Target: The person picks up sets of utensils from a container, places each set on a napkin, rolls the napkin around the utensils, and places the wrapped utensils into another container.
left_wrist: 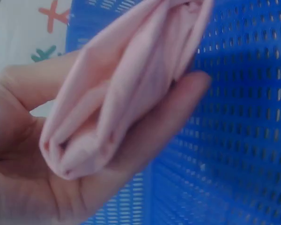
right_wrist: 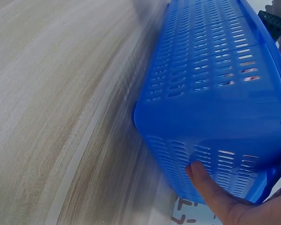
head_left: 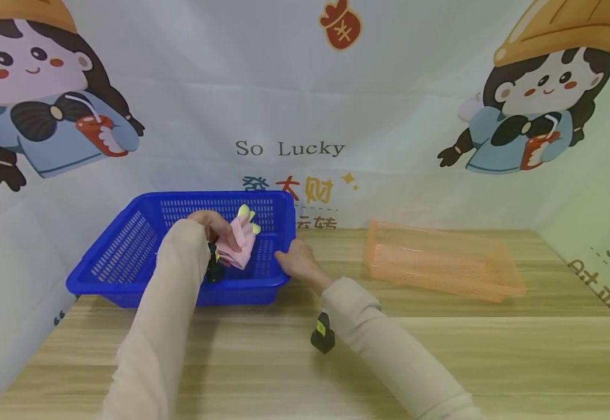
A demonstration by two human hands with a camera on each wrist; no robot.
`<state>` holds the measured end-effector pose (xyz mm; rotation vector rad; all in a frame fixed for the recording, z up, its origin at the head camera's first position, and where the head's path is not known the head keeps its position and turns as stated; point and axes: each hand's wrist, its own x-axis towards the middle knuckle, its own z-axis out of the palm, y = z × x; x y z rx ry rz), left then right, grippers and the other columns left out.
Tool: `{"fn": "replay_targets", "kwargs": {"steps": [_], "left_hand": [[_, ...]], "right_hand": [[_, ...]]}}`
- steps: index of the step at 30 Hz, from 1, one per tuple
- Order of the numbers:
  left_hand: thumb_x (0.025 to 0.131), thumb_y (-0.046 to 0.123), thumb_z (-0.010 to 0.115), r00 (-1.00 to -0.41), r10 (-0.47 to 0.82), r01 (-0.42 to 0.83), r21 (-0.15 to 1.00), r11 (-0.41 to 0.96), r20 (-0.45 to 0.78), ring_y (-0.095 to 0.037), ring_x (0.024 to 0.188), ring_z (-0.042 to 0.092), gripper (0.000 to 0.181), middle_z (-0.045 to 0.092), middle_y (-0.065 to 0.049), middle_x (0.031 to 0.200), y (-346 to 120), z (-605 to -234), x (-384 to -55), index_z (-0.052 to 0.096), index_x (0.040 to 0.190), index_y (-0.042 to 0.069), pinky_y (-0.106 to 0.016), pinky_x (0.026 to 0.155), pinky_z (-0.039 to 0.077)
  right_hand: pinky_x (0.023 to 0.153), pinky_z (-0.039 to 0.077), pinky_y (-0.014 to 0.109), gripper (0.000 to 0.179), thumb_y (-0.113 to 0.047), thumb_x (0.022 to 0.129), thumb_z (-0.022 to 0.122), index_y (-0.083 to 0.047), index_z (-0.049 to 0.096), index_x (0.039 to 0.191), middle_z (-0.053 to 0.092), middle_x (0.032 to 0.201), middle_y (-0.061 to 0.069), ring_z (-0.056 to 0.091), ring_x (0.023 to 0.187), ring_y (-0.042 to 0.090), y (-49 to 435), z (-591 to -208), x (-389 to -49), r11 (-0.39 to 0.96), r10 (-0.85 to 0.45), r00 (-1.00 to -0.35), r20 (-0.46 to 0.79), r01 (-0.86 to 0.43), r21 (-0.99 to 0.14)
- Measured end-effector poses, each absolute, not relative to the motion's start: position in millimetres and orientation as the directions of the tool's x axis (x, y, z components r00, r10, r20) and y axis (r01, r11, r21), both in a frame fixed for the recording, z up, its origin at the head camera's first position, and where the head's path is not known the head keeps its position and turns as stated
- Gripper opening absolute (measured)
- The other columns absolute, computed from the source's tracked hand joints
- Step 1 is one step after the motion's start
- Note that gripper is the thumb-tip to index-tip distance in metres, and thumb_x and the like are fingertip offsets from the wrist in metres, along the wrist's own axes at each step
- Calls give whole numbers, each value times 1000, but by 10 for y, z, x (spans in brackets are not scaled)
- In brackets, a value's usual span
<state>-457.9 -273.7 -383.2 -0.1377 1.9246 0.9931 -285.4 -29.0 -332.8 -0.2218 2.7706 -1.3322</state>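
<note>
The left hand [head_left: 215,227] fingers clasp a folded pink cloth [head_left: 239,242] over the blue basket [head_left: 126,256], whose corner the right hand [head_left: 296,262] grips.

Folded pink cloth [head_left: 237,244] with yellow tips, held above blue perforated basket [head_left: 126,256].

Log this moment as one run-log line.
left hand: grips pink cloth over blue basket | right hand: grips basket's right corner | orange basket: on table, apart
</note>
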Motion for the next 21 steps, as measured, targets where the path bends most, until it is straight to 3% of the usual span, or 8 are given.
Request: {"fn": "replay_targets", "kwargs": {"steps": [3, 7, 12, 18, 21], "left_hand": [[69, 25, 76, -588, 250, -365, 528, 767, -769, -18, 94, 56, 50, 61, -11, 104, -2818, -3984, -4731, 56, 105, -4, -31, 83, 46], [68, 31, 75, -605, 165, -342, 442, 829, -779, -15, 90, 53, 53, 60, -6, 101, -2514, -3500, -4193, 57, 106, -2, -28, 82, 46], [80, 27, 64, -596, 109, -364, 389, 846, -796, -17, 90, 47, 55, 52, -10, 106, -2140, -2978, -3595, 47, 118, -9, -25, 83, 44], [82, 25, 60, -543, 71, -422, 345, 838, -836, -16, 89, 46, 54, 49, -9, 105, -2017, -2943, -3545, 42, 122, -7, -24, 78, 45], [81, 24, 60, -519, 79, -421, 336, 842, -851, -16, 92, 46, 55, 49, -9, 109, -2004, -3030, -3578, 41, 123, -6, -24, 83, 44]], "right_hand": [[79, 48, 36, 31, -11, 84, 53, 13, 51, 104, 56, 100, 22, 57, 90, 30, -283, -3306, -2818, 615, -157, -987, 25, -117, -779], [77, 49, 36, 31, -11, 82, 55, 13, 52, 102, 57, 97, 21, 57, 87, 30, -295, -3346, -2866, 624, -157, -987, 35, -126, -771], [68, 49, 32, 37, -19, 78, 60, 10, 53, 101, 57, 92, 18, 58, 80, 26, -326, -3762, -3244, 640, -170, -981, 92, -181, -747], [63, 50, 30, 38, -23, 76, 63, 4, 54, 101, 57, 91, 14, 58, 77, 24, -367, -4120, -3566, 632, -159, -982, 97, -177, -755], [62, 49, 30, 40, -25, 73, 64, 3, 53, 100, 56, 90, 13, 57, 77, 24, -368, -4125, -3561, 633, -162, -981, 106, -185, -752]]}}
